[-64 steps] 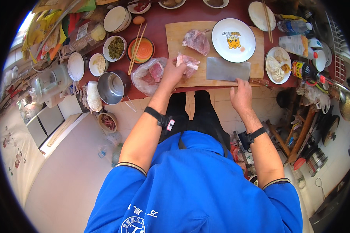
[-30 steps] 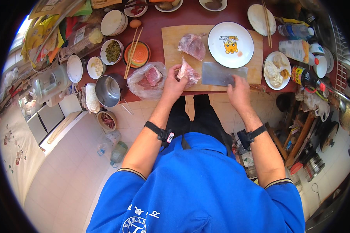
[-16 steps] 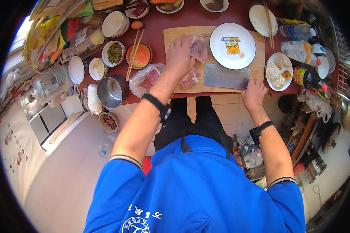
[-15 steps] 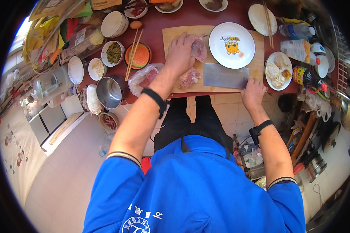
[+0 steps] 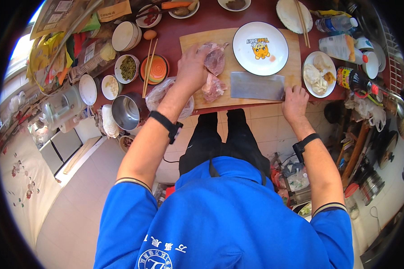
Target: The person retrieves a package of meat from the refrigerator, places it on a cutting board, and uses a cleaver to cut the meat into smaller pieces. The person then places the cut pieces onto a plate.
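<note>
A piece of raw meat (image 5: 214,58) lies on the left part of the wooden cutting board (image 5: 280,40). My left hand (image 5: 193,68) grips its left side, with the fingers partly hidden behind the wrist. Just below sits a second piece of raw meat (image 5: 214,88). My right hand (image 5: 295,102) is closed round the handle of a cleaver (image 5: 257,86), whose wide blade lies flat on the board near its front edge. Above the blade rests a white plate (image 5: 274,42) with a cartoon tiger print.
Left of the board lie a clear plastic bag (image 5: 186,106), chopsticks on an orange dish (image 5: 161,70), a steel pot (image 5: 125,111) and several bowls. At right are a plate of pale food pieces (image 5: 318,85), a dark sauce bottle (image 5: 357,80) and a water bottle (image 5: 336,23).
My left hand has moved left over the board, drawing the upper meat piece with it. The right hand keeps its hold on the cleaver. The whole view has shifted slightly.
</note>
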Demonstrator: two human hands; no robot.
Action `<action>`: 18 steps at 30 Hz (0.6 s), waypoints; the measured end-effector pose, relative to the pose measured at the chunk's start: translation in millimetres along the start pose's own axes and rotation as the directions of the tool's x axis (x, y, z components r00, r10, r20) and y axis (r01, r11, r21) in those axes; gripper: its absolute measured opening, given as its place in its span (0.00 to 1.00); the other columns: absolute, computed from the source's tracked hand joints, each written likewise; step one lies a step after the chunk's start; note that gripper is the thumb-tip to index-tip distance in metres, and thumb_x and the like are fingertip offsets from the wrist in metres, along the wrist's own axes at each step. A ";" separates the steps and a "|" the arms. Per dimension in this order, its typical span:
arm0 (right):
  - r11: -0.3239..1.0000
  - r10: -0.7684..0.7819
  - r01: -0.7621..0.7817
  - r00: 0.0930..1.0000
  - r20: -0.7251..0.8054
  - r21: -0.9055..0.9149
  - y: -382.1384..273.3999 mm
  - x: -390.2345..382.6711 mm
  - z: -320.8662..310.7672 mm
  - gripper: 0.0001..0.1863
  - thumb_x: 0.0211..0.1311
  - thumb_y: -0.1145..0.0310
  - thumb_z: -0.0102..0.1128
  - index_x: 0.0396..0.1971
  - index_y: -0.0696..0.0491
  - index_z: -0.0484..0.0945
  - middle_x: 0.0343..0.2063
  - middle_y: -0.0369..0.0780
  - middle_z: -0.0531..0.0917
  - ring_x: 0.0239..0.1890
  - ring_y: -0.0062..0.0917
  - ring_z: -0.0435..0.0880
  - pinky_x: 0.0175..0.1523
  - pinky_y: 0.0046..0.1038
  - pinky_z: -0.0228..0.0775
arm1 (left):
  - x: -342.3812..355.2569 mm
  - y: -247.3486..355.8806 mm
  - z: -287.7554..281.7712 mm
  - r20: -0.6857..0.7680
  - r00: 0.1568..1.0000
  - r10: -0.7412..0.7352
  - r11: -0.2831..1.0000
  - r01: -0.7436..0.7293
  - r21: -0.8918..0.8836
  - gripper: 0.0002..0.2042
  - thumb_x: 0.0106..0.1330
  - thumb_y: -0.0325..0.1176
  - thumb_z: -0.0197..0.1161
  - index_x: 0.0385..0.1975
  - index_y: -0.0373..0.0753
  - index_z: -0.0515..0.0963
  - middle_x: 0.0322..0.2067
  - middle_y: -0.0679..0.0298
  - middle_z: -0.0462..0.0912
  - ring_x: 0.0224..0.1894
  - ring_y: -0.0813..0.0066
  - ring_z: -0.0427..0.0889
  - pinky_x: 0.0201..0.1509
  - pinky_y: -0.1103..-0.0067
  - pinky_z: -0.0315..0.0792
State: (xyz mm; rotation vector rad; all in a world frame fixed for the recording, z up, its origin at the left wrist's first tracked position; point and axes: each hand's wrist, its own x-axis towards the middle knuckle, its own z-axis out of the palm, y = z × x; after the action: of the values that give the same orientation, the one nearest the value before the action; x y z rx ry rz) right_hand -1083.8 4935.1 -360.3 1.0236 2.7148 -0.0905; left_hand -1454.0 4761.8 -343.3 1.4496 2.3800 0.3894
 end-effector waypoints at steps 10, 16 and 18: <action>0.932 -0.056 0.017 0.994 0.098 0.361 11.5 -36.1 -44.4 0.13 0.53 0.75 0.67 0.38 0.53 0.75 0.38 0.49 0.80 0.46 0.49 0.79 0.52 0.50 0.69 | 25.3 -19.1 31.8 0.229 0.840 -0.493 0.721 0.541 -0.432 0.34 0.69 0.44 0.69 0.70 0.29 0.71 0.56 0.37 0.86 0.61 0.42 0.85 0.66 0.62 0.78; 0.798 0.273 -0.348 0.937 0.218 0.492 -17.7 -98.9 -100.8 0.14 0.66 0.67 0.70 0.33 0.56 0.71 0.23 0.45 0.78 0.25 0.46 0.79 0.34 0.42 0.73 | 5.7 -12.6 40.6 0.177 0.820 -0.545 0.631 0.540 -0.557 0.35 0.66 0.45 0.71 0.67 0.29 0.73 0.56 0.37 0.86 0.60 0.41 0.86 0.65 0.61 0.79; 0.667 0.325 -0.365 0.927 0.187 0.650 -41.2 -104.5 -123.1 0.15 0.69 0.66 0.70 0.34 0.55 0.71 0.20 0.40 0.72 0.23 0.31 0.74 0.31 0.35 0.69 | 2.9 -8.9 40.3 0.213 0.812 -0.544 0.626 0.562 -0.541 0.35 0.63 0.46 0.72 0.66 0.28 0.74 0.56 0.37 0.86 0.60 0.41 0.86 0.65 0.60 0.79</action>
State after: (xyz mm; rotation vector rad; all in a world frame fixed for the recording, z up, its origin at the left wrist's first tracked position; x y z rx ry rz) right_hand -1059.5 4854.3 -216.6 1.6731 2.3878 -1.0951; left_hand -1445.8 4762.9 -383.8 0.3994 2.2317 0.8272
